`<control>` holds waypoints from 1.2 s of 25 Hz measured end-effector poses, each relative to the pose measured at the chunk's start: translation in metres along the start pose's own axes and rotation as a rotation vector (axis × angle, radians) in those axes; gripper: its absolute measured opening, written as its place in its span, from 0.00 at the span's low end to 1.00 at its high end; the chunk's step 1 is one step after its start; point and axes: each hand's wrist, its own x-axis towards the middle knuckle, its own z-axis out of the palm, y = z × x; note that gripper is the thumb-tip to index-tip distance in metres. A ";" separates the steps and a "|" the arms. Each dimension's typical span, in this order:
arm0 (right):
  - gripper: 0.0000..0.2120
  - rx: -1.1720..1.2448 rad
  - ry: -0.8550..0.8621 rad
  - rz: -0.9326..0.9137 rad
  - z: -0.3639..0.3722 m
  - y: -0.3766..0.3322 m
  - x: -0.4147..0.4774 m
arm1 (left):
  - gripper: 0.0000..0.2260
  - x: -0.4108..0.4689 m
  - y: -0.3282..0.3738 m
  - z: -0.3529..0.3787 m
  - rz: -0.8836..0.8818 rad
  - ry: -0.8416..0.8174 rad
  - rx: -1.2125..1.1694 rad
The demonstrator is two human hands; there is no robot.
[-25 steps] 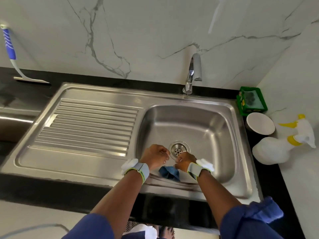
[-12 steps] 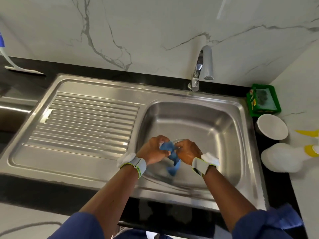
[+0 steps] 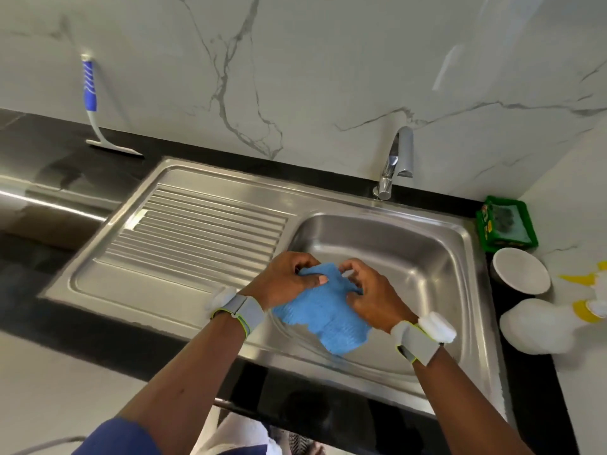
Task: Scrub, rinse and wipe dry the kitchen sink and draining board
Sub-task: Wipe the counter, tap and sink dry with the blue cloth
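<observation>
Left hand (image 3: 289,280) and right hand (image 3: 371,297) each grip the cloth (image 3: 325,313), half-open over the sink (image 3: 410,254). Looks like wipe-dry prep. Next, flatten it and sweep basin and draining board (image 3: 197,231).

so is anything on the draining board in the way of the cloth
Nothing visible. The left hand and right hand hold the blue cloth over the sink; the draining board beside it carries nothing. The squeegee stands beyond it.

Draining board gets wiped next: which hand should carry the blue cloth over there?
Left, probably. The left hand pinches the blue woven cloth and sits beside the ribbed steel draining board; the right hand is over the steel sink basin, farther away.
</observation>
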 end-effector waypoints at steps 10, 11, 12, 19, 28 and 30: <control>0.11 0.216 -0.243 0.084 0.011 -0.037 0.057 | 0.18 -0.026 -0.034 -0.090 -0.161 0.069 -0.279; 0.11 0.154 -0.228 0.070 0.013 -0.045 0.070 | 0.17 -0.018 -0.037 -0.100 -0.180 0.076 -0.280; 0.11 0.096 -0.182 0.051 0.016 -0.055 0.086 | 0.16 -0.008 -0.039 -0.111 -0.180 0.101 -0.287; 0.22 -0.322 0.591 -0.100 0.078 -0.088 0.239 | 0.17 0.128 -0.071 -0.189 -0.050 0.596 0.031; 0.41 -0.598 0.393 0.403 0.192 -0.080 0.304 | 0.13 0.151 -0.158 -0.252 0.000 0.478 0.145; 0.41 -0.627 0.426 0.454 0.207 -0.088 0.304 | 0.12 0.150 -0.169 -0.266 -0.004 0.513 0.151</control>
